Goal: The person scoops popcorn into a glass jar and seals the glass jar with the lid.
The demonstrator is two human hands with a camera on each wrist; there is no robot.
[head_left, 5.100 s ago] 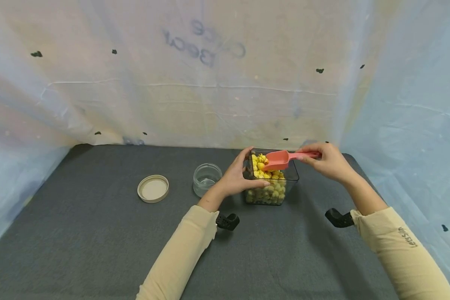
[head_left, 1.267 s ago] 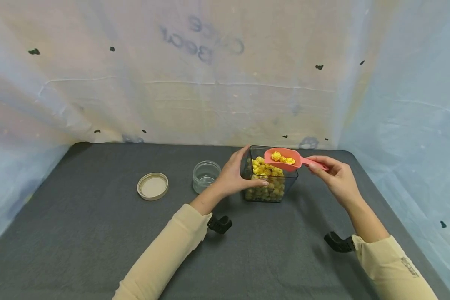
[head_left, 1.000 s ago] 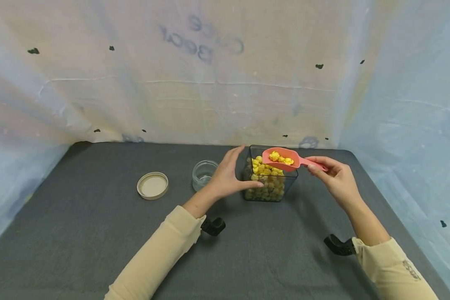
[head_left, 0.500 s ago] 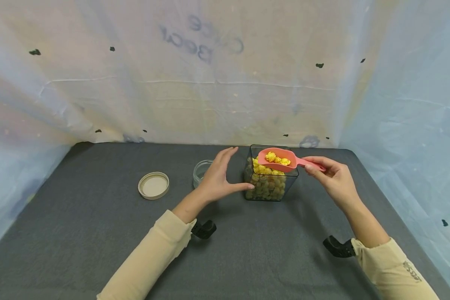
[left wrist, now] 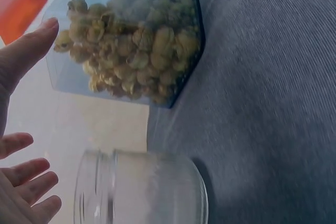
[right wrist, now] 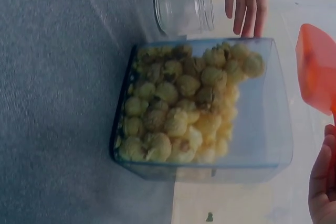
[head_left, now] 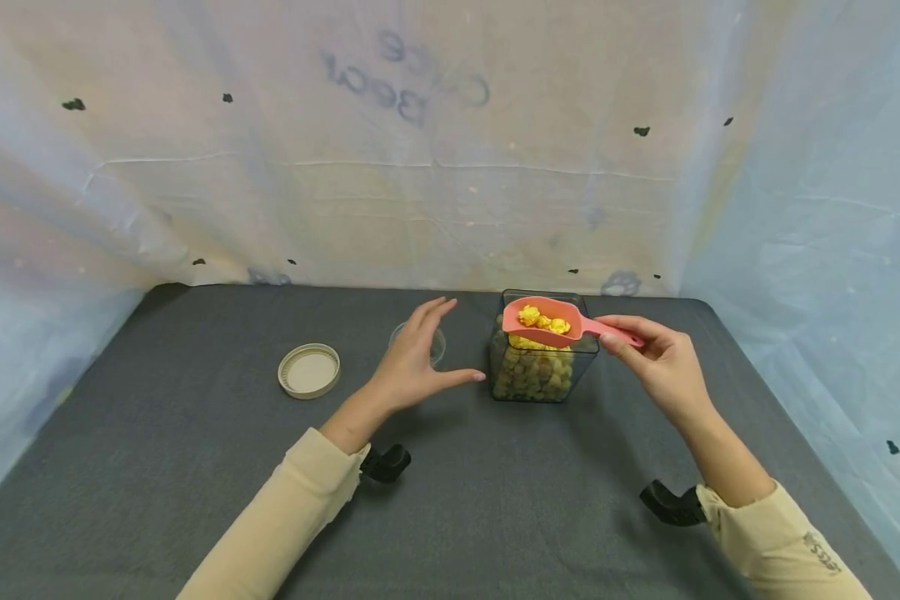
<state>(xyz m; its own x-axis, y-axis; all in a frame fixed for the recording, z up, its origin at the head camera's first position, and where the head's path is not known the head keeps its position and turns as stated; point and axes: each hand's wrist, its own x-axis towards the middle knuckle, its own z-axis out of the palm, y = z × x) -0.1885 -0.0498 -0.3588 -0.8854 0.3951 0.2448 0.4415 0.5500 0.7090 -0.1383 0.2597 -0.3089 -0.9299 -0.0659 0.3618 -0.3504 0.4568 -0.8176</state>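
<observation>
My right hand pinches the handle of a pink scoop, level above the popcorn container's rim. A few pieces of yellow popcorn lie in its bowl. Below stands the clear square container, roughly half or more full of popcorn. My left hand is in the air between container and jar, thumb and fingers spread, holding nothing. Behind it, the head view shows only part of the glass jar; in the left wrist view the jar stands upright without a lid.
A round cream lid lies on the dark grey tabletop, left of the jar. Pale plastic sheeting hangs along the back and both sides of the table.
The scoop, earlier down in the popcorn, has come up loaded and drifted slightly left. My left hand has let go of the container and moved left, in front of the jar.
</observation>
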